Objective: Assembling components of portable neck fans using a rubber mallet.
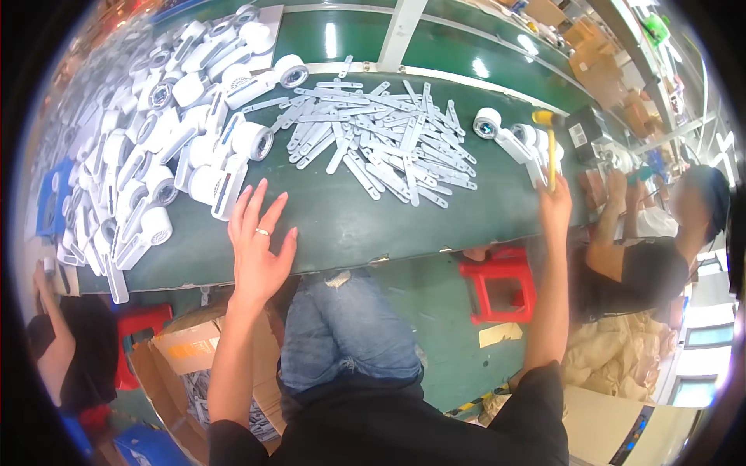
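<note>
My left hand [260,252] reaches over the near edge of the green table [342,233], fingers spread and nothing in them. Its fingertips are close to the handle of a white handheld fan [228,194] at the edge of a large heap of such fans [140,147]. On the right, my right hand [555,203] is closed round the yellow handle of a small mallet [551,144], whose yellow and black head points up. Just left of the mallet lie a few white fans [513,142]. Between my hands, farther back, a pile of flat grey-white plastic strips [381,132] covers the tabletop.
Co-workers sit at the right [645,256] and the far left [81,349]. Below the table stand a red stool [501,287] and an open cardboard box [183,349]. A dark box [587,128] sits at the table's right end. A white metal frame [400,35] runs behind.
</note>
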A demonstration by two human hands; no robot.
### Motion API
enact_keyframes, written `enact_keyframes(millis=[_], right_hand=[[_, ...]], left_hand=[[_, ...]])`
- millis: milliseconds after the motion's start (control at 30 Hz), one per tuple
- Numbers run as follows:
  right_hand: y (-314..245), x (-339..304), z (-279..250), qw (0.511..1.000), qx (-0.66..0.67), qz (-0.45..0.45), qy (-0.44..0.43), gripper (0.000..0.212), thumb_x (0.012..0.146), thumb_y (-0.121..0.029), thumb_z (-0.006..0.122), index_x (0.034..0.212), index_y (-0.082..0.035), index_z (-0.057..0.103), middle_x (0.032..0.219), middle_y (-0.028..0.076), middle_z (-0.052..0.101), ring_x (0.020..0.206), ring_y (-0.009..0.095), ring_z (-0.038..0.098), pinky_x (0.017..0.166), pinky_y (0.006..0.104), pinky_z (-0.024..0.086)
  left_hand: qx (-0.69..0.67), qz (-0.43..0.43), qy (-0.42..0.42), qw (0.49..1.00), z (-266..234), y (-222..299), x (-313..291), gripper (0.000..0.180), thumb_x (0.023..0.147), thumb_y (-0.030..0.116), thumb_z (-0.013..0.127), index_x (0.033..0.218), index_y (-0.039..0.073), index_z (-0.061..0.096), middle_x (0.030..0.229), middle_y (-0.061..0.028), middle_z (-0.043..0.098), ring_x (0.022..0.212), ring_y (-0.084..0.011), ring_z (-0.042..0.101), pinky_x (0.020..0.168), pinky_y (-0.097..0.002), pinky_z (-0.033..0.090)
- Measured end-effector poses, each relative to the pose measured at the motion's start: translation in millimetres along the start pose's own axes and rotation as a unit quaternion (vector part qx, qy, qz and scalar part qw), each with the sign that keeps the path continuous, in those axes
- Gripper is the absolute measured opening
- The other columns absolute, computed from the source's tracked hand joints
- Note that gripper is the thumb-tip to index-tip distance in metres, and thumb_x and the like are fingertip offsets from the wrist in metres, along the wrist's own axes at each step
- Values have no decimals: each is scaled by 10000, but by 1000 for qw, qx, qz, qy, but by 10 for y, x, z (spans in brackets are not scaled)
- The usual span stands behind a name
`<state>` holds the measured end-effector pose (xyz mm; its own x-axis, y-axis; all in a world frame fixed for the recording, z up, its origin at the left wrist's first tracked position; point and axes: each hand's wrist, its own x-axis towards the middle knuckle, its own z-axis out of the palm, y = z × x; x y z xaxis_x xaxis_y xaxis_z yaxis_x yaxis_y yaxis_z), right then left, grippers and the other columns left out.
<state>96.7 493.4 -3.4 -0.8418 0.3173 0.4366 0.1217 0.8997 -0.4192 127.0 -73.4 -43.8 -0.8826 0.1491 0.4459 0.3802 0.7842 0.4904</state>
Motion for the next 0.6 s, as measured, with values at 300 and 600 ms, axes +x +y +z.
enact_keyframes(millis=[300, 600], right_hand=[[284, 788, 820, 981, -144, -129, -9, 301, 925, -49, 574, 1195, 38, 678, 1247, 284, 649, 1143, 472, 636, 999, 518, 520], [1143, 1200, 1165, 972, -177, -134, -75, 495, 1052, -260, 640, 1449, 24, 559, 1282, 325, 642, 1182, 499, 623, 1025, 518, 499]], left_hand=[[-33, 17, 19, 999, 63, -219, -61, 514, 872, 89, 762, 1380, 123, 694, 1598, -129, 527, 1490, -385, 441, 1213, -516, 343], [-91, 40, 66, 993, 15, -206, -85, 468, 864, 148, 766, 1324, 92, 703, 1524, -193, 552, 1456, -420, 456, 1185, -544, 389]])
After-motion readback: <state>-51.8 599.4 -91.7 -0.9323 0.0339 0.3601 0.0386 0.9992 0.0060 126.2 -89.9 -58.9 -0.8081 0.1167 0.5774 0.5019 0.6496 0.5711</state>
